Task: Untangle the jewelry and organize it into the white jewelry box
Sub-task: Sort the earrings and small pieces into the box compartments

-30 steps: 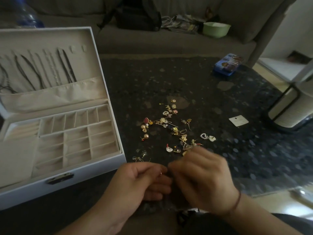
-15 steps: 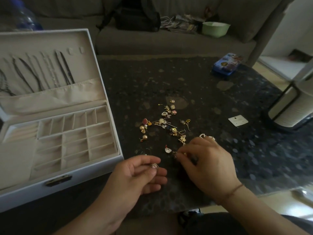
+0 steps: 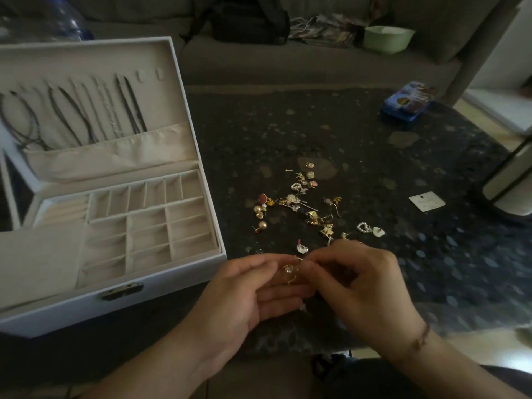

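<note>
The left hand (image 3: pixel 244 295) and the right hand (image 3: pixel 365 292) meet at about six o'clock over the near edge of the dark speckled table (image 3: pixel 288 133); between their fingertips sits a small gold earring piece (image 3: pixel 290 270) with a pale stone; the left thumb and forefinger pinch it from the nine o'clock side while the remaining left fingers lie loosely extended beneath; the right fingers curl in from the three o'clock side and nip the same piece, though exactly which fingertips touch it cannot be told. A thin bracelet (image 3: pixel 421 338) circles the right wrist.

Just beyond the hands, toward twelve o'clock, the loose pile of jewelry (image 3: pixel 305 205) lies scattered on the table: gold studs, pearl-like beads, a red-stoned piece and small pearl rings, some touching, some apart.

At nine to ten o'clock stands the white jewelry box (image 3: pixel 161 292), lid raised; necklaces (image 3: pixel 86 116) hang in the lid above a fabric pocket; the divided compartments of the tray show nothing inside that can be made out.

At two o'clock rests a blue tin (image 3: pixel 408 106); at three o'clock, a small white card (image 3: pixel 427 201); far at one o'clock, a green bowl (image 3: pixel 388 38) sits on the sofa (image 3: pixel 288 64).
</note>
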A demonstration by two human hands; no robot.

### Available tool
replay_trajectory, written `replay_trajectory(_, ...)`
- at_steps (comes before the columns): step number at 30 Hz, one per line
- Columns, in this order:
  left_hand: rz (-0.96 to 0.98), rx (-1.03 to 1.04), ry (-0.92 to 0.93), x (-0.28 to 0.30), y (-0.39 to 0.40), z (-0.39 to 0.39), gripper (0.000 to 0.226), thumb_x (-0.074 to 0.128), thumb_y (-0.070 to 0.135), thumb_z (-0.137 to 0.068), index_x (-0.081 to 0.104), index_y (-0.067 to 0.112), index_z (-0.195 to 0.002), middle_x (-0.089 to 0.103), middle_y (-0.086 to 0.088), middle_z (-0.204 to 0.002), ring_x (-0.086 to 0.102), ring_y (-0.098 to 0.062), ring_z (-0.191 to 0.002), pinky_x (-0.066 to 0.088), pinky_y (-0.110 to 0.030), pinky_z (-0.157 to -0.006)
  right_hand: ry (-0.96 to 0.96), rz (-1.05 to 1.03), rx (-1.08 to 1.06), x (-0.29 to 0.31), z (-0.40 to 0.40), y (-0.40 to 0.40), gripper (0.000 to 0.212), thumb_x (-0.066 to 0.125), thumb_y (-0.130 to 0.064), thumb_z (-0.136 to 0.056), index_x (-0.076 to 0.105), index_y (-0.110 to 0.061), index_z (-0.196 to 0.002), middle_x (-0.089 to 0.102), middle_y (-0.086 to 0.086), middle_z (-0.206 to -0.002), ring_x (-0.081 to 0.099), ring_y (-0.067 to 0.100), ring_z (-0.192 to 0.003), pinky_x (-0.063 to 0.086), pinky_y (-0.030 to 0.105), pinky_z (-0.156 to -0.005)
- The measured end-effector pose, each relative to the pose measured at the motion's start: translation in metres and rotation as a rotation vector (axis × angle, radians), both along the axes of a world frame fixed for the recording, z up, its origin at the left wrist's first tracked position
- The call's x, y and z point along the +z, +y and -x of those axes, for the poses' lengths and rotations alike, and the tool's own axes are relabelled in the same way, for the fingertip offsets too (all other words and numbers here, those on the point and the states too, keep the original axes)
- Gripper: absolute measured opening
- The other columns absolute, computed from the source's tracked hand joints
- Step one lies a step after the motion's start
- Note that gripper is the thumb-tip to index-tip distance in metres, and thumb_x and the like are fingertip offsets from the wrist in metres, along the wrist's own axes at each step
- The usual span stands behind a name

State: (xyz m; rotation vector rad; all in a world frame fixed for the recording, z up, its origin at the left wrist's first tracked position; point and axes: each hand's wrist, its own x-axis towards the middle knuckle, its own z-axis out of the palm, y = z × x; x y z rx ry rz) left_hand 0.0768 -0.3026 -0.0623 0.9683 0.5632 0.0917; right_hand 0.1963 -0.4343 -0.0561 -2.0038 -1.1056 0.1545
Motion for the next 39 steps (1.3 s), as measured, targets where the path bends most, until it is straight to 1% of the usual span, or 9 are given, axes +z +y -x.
replay_trajectory(5, -0.107, -0.073, -0.033, 0.0, 0.001, 0.003, 0.028, 0.045, 0.008, -0.1, 0.067, 0.007, -0.118, 0.075, -0.013, -0.106, 0.073, -0.024, -0.1, 0.059, -0.027, -0.078, 0.273, 0.025, -0.007, 0.0, 0.001, 0.003, 0.007, 0.075, -0.028, -0.077, 0.073, -0.028, -0.07, 0.066, 0.002, -0.062, 0.057, 0.007, -0.049, 0.049, 0.023, -0.049)
replay_trajectory(9, -0.385, -0.045, -0.036, 0.004, 0.0, 0.006, 0.025, 0.056, 0.001, -0.094, 0.07, 0.016, -0.109, 0.077, -0.004, -0.097, 0.074, -0.017, -0.092, 0.059, -0.023, -0.075, 0.373, -0.043, 0.065, 0.004, 0.005, 0.006, 0.005, 0.073, -0.024, -0.08, 0.074, -0.023, -0.076, 0.07, 0.002, -0.067, 0.066, 0.011, -0.059, 0.056, 0.025, -0.059)
replay_trajectory(14, -0.73, 0.084, -0.18, 0.036, 0.028, 0.019, 0.026, 0.06, 0.012, -0.091, 0.059, 0.021, -0.115, 0.077, 0.0, -0.097, 0.074, -0.015, -0.09, 0.058, -0.025, -0.075, 0.374, -0.118, 0.08, 0.012, 0.007, 0.012, 0.044, 0.059, -0.077, -0.066, 0.071, -0.042, -0.09, 0.073, -0.007, -0.079, 0.068, 0.011, -0.068, 0.057, 0.026, -0.064)
replay_trajectory(17, -1.089, 0.232, -0.121, 0.052, 0.068, 0.027, 0.02, 0.061, 0.011, -0.093, 0.058, 0.028, -0.102, 0.076, 0.013, -0.102, 0.069, 0.005, -0.084, 0.052, -0.015, -0.073, 0.361, -0.068, 0.066, 0.014, 0.007, 0.018, 0.021, 0.062, -0.053, -0.07, 0.068, -0.048, -0.09, 0.071, -0.009, -0.074, 0.066, 0.01, -0.063, 0.056, 0.03, -0.061)
replay_trajectory(19, -1.252, 0.275, 0.055, 0.051, 0.094, 0.027, 0.023, 0.063, 0.014, -0.093, 0.059, 0.036, -0.092, 0.074, 0.018, -0.1, 0.067, 0.005, -0.092, 0.053, -0.025, -0.084, 0.34, -0.034, 0.085, 0.016, 0.009, 0.023, 0.024, 0.063, -0.042, -0.069, 0.066, -0.052, -0.091, 0.071, -0.012, -0.076, 0.065, 0.007, -0.062, 0.055, 0.027, -0.059)
replay_trajectory(22, -1.35, 0.228, 0.283, 0.041, 0.118, 0.02, 0.021, 0.066, 0.015, -0.092, 0.065, 0.036, -0.087, 0.069, 0.017, -0.091, 0.064, 0.001, -0.091, 0.054, -0.034, -0.09, 0.295, -0.028, 0.111, 0.018, 0.01, 0.029, 0.024, 0.066, -0.037, -0.072, 0.066, -0.052, -0.091, 0.071, -0.016, -0.076, 0.066, 0.006, -0.062, 0.053, 0.02, -0.056)
replay_trajectory(26, -1.469, 0.147, 0.416, 0.031, 0.118, 0.014, 0.015, 0.071, 0.02, -0.089, 0.07, 0.035, -0.089, 0.058, 0.021, -0.083, 0.053, 0.005, -0.077, 0.038, -0.011, -0.066, 0.2, -0.031, 0.15, 0.016, 0.011, 0.036, 0.018, 0.066, -0.037, -0.072, 0.069, -0.045, -0.089, 0.07, -0.017, -0.071, 0.063, 0.005, -0.058, 0.044, 0.01, -0.049)
replay_trajectory(33, -1.548, 0.165, 0.43, 0.026, 0.115, 0.011, 0.013, 0.073, 0.024, -0.088, 0.077, 0.032, -0.098, 0.069, 0.017, -0.092, 0.051, 0.012, -0.071, 0.033, -0.002, -0.063, 0.091, -0.018, 0.175, 0.016, 0.01, 0.039, 0.011, 0.066, -0.035, -0.075, 0.071, -0.039, -0.084, 0.068, -0.024, -0.075, 0.064, -0.002, -0.064, 0.043, 0.004, -0.052)
replay_trajectory(39, -1.561, 0.175, 0.432, 0.024, 0.118, 0.014, 0.01, 0.076, 0.024, -0.086, 0.076, 0.032, -0.091, 0.064, 0.02, -0.079, 0.051, 0.014, -0.068, 0.031, -0.001, -0.065, 0.091, -0.059, 0.14, 0.014, 0.006, 0.035, 0.01, 0.063, -0.041, -0.075, 0.071, -0.039, -0.08, 0.069, -0.022, -0.075, 0.067, 0.001, -0.065, 0.049, 0.012, -0.054)
